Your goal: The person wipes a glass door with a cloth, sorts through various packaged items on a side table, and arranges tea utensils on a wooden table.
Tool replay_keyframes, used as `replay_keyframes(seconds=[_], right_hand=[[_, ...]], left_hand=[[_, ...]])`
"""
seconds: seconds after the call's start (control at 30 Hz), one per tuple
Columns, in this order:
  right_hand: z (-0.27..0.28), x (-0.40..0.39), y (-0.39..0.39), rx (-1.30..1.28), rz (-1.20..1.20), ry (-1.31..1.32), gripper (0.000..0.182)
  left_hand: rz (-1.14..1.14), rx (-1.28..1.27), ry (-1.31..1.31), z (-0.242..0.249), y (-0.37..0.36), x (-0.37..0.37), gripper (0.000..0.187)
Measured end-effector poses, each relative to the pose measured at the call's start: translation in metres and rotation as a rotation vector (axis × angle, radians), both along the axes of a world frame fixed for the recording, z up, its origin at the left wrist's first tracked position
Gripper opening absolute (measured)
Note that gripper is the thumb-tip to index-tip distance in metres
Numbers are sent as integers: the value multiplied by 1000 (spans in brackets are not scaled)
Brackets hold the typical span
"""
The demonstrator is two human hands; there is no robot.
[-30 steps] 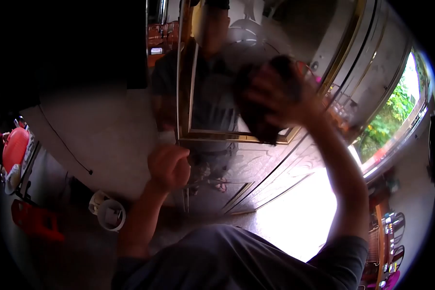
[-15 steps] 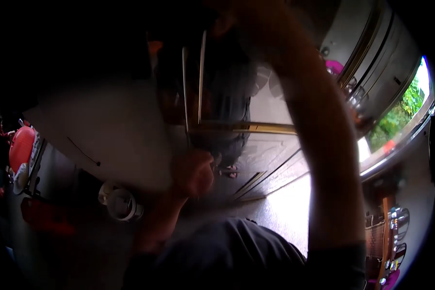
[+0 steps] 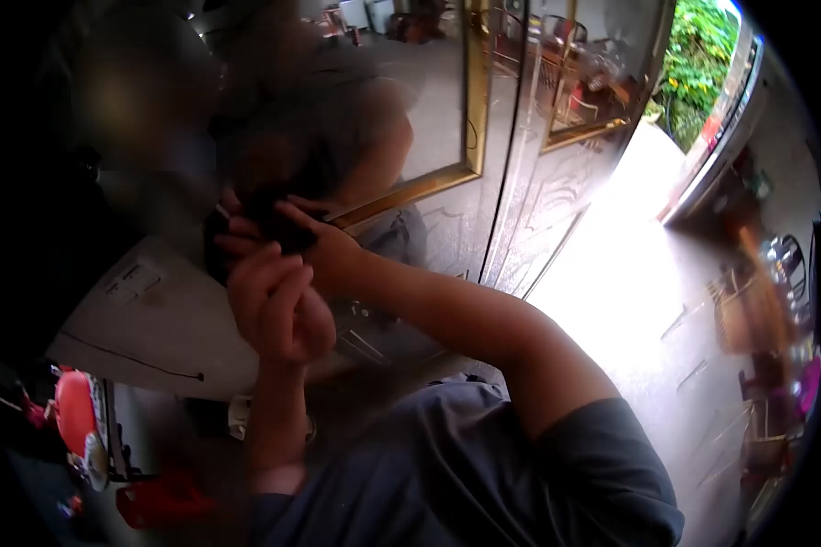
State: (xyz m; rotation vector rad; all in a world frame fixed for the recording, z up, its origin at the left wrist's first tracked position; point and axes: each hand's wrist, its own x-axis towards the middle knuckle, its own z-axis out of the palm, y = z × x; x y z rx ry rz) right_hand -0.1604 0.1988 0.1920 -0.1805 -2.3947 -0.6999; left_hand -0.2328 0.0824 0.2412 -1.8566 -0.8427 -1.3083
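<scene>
My left hand [image 3: 283, 305] is raised in front of a glossy dark door panel [image 3: 374, 182], its fingers curled in; what they hold, if anything, does not show. Just beyond it, my right hand [image 3: 328, 251] reaches across with its fingers on a black, soft-looking thing [image 3: 287, 223] at the panel's lower gold frame [image 3: 420, 193]. That black thing is too dark for me to make out its kind. The panel mirrors my arm and body, so hand and reflection partly merge.
A patterned door leaf [image 3: 556, 187] stands to the right, by a bright doorway [image 3: 648, 191] with greenery outside. Wooden chairs [image 3: 748, 310] are at far right. At lower left are a pale board [image 3: 173, 319] with a thin cord, a red seat-like object [image 3: 75, 406] and a red item [image 3: 160, 500].
My right arm has come down from high overhead to beside my left hand. My left hand has moved slightly up and left. The view has swung, showing more doorway and floor.
</scene>
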Motion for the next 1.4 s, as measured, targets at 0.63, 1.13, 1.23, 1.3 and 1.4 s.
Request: replay_keyframes(seconds=[0.63, 1.13, 1.23, 1.3, 1.4], right_hand=[[-95, 159, 64, -83, -233, 604, 43], [-89, 207, 85, -261, -344, 627, 55], [-99, 231, 80, -324, -509, 1015, 61], [-119, 227, 75, -474, -471, 1245, 64], [-140, 230, 68, -545, -478, 1435, 67]], left_hand=[[26, -60, 65, -28, 27, -32, 17], [-322, -249, 436, 20, 105, 112, 34], [-206, -189, 606, 38, 118, 148, 35], [-156, -213, 693, 48, 131, 167, 36], [-47, -169, 775, 59, 159, 189, 39]])
